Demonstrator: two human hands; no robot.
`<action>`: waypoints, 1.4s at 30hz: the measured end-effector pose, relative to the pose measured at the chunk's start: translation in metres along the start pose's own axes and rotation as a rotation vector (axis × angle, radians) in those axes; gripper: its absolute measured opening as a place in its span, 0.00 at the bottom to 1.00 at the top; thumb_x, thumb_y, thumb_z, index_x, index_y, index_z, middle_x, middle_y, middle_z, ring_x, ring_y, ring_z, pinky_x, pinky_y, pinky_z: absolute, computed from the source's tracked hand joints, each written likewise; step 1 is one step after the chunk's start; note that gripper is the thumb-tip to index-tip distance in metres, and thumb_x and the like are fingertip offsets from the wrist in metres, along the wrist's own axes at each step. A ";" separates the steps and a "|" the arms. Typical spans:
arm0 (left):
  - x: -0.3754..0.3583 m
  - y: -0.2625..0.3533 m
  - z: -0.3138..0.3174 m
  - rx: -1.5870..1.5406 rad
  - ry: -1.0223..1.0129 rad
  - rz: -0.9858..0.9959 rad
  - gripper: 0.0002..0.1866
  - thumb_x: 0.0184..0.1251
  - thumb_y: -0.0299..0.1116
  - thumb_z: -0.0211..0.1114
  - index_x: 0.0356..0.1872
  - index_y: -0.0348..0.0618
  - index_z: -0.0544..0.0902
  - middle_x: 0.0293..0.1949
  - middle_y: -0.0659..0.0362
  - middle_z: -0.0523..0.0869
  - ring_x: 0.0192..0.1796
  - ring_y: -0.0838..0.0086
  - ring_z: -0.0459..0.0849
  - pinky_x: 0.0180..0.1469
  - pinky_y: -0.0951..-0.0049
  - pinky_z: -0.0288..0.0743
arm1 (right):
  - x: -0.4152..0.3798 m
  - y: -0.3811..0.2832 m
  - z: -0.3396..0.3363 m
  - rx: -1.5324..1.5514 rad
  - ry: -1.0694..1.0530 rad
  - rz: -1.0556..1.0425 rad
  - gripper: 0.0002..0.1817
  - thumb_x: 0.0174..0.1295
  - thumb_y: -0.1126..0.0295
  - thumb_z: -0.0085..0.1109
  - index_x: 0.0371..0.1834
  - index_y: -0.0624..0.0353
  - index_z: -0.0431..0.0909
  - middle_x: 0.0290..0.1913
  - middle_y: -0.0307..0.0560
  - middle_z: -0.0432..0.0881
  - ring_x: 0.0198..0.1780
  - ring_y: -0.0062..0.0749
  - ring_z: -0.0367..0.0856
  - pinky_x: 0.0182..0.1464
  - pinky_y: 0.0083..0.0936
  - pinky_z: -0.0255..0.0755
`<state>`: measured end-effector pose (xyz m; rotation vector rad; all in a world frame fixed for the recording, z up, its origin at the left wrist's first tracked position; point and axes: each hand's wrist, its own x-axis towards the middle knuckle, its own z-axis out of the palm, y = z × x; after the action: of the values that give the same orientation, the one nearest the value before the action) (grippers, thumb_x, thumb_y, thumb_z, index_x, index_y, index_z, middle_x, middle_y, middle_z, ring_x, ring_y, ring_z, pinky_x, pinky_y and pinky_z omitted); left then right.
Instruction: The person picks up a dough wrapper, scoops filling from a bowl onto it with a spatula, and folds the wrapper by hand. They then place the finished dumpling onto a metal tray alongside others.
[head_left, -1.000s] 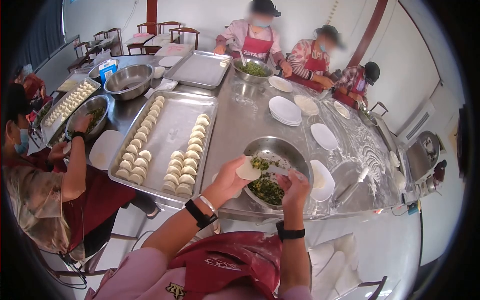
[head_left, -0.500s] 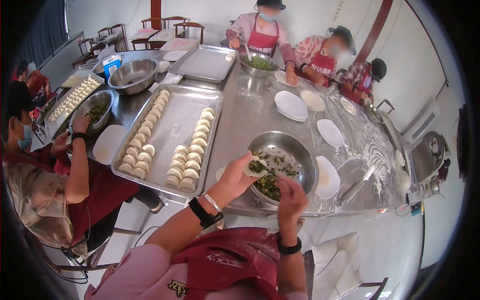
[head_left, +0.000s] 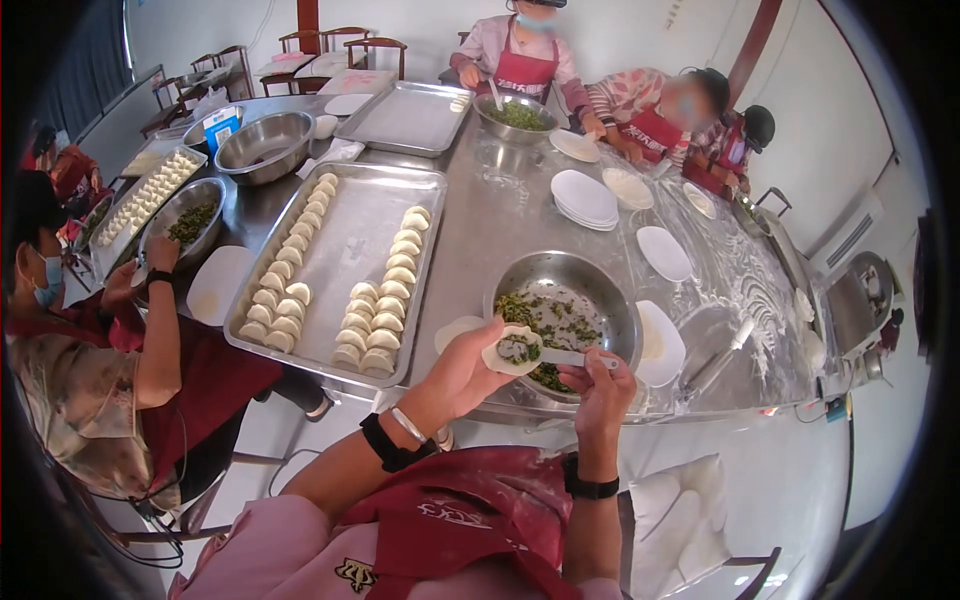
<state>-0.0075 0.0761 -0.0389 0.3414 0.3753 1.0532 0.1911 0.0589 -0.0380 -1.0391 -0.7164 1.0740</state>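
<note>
In my left hand (head_left: 462, 372) lies a round dumpling wrapper (head_left: 497, 362), cupped by the fingers and thumb, with chopped green filling (head_left: 520, 348) on it. My right hand (head_left: 602, 388) grips the handle of a spoon (head_left: 565, 357), whose front end reaches over the wrapper at the filling. Both hands are above the near rim of a steel bowl (head_left: 625, 300) that holds more green and yellow filling. Another pale wrapper (head_left: 452, 332) lies on the table left of the bowl, partly hidden by my left hand.
Left of the bowl stands a metal tray (head_left: 345, 260) with rows of folded dumplings (head_left: 380, 335). White plates (head_left: 585, 195) and a floury patch (head_left: 745, 290) with a rolling pin (head_left: 742, 335) are to the right. A co-worker (head_left: 150, 370) sits at the left; several others work across the table (head_left: 480, 230).
My left hand has tilted the wrapper so that its face shows more. My right hand has lowered and turned the spoon, which now lies nearly level against the filling.
</note>
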 end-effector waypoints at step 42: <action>-0.002 -0.009 0.018 -0.247 -0.077 0.064 0.40 0.81 0.60 0.34 0.67 0.25 0.67 0.69 0.40 0.69 0.74 0.53 0.65 0.79 0.53 0.55 | -0.031 0.004 0.009 0.385 0.041 0.123 0.08 0.70 0.75 0.56 0.45 0.69 0.79 0.37 0.54 0.86 0.36 0.41 0.90 0.35 0.25 0.88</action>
<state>0.0066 0.0684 -0.0267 0.1731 0.1636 1.1314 0.1706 0.0328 -0.0380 -0.7772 -0.3936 1.2353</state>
